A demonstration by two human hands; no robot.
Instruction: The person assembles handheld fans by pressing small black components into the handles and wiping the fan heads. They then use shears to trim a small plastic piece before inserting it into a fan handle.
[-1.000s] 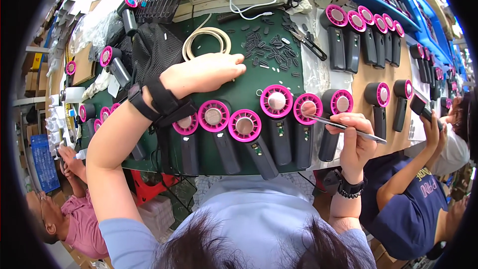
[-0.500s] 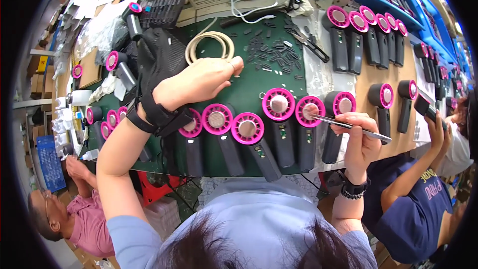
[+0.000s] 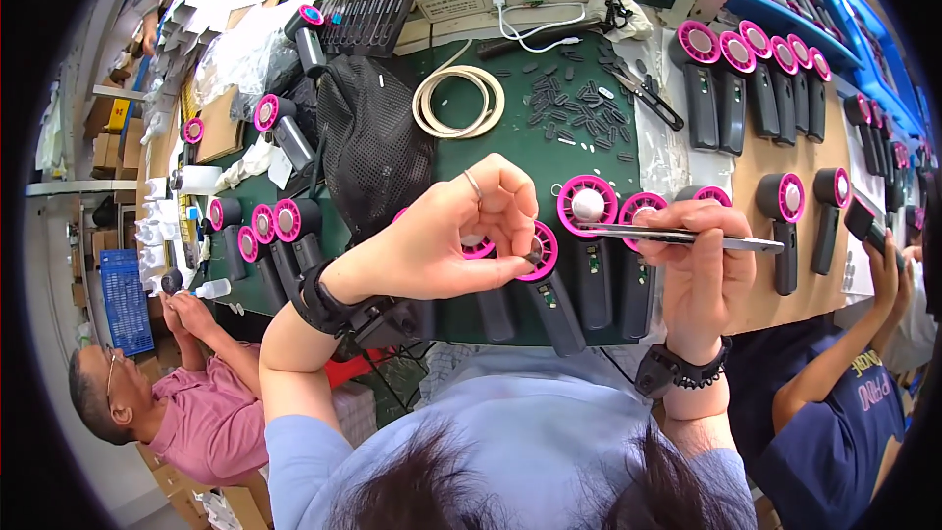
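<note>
Tweezers (image 3: 628, 232) in right hand (image 3: 705, 280), printed label (image 3: 454, 6)

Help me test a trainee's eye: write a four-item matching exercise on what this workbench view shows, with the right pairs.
Things:
1. Tweezers
2. Coil of tubing or cord
3. Mesh bag
4. Fan rims

Colour or state:
A. Cream
B. Pink
C. Held in the right hand
D. Black

Pairs: 1-C, 2-A, 3-D, 4-B

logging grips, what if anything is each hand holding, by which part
Right hand: metal tweezers, around the middle. Left hand: seemingly a small dark piece, pinched, part unclear.
</note>
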